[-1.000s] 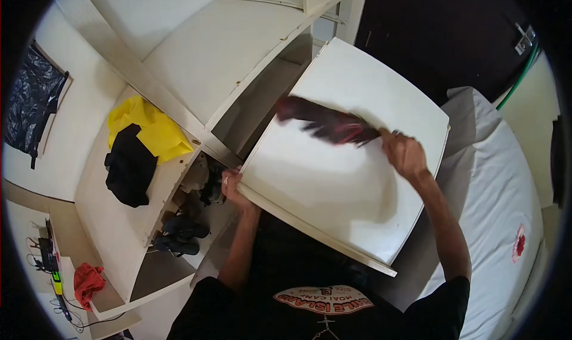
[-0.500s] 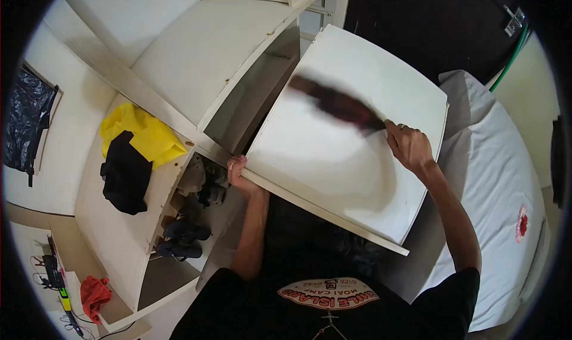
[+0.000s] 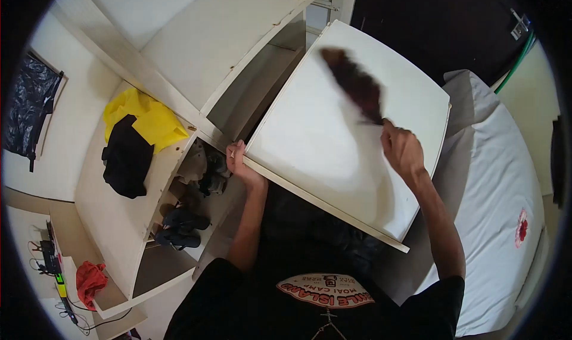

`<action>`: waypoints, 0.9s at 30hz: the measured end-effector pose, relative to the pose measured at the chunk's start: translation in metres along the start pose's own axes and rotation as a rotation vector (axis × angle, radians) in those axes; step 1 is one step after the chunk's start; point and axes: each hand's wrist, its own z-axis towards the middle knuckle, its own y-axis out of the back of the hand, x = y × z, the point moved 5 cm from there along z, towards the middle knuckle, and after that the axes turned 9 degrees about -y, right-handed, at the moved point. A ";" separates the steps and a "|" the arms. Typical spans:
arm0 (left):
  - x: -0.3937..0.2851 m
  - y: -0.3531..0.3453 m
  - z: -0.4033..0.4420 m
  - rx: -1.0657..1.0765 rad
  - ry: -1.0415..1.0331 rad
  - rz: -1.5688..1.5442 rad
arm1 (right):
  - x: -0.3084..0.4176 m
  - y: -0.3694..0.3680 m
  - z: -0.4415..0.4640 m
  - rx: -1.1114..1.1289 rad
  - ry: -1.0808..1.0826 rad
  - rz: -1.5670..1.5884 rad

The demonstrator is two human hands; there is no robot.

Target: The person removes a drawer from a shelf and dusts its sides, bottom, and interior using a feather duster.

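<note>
A white panel with a raised front edge (image 3: 333, 155) lies tilted in front of my body, beside an open cabinet compartment. My left hand (image 3: 243, 164) grips its near left corner, with the fingers wrapped round the edge. Over the panel's right part, my right hand (image 3: 403, 149) is closed on the end of a dark, reddish-brown feather duster (image 3: 356, 85). The duster points up and to the left above the white surface and is blurred by motion. Its handle is mostly hidden in my fist.
Left of the panel stands a cream cabinet (image 3: 119, 221) with a yellow cloth (image 3: 158, 125) and a black cloth (image 3: 127, 158) on it. Dark shoes (image 3: 182, 227) sit in its lower compartment. A red cloth (image 3: 91, 283) lies lower left. Grey-white bedding (image 3: 494, 191) is at right.
The duster has swung from pointing mostly left to pointing more steeply up over the panel. My left hand still holds the corner.
</note>
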 end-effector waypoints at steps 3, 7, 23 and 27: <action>-0.007 -0.001 0.002 0.010 -0.102 0.061 | 0.013 0.011 0.003 -0.007 0.071 0.017; -0.009 0.003 0.003 0.027 -0.192 0.127 | 0.007 -0.002 0.011 -0.051 -0.020 -0.027; -0.020 -0.003 0.006 0.156 -0.333 0.201 | -0.009 -0.024 0.071 -0.079 0.038 -0.154; -0.016 0.000 0.009 0.174 -0.313 0.186 | 0.008 -0.003 0.078 -0.071 0.192 -0.143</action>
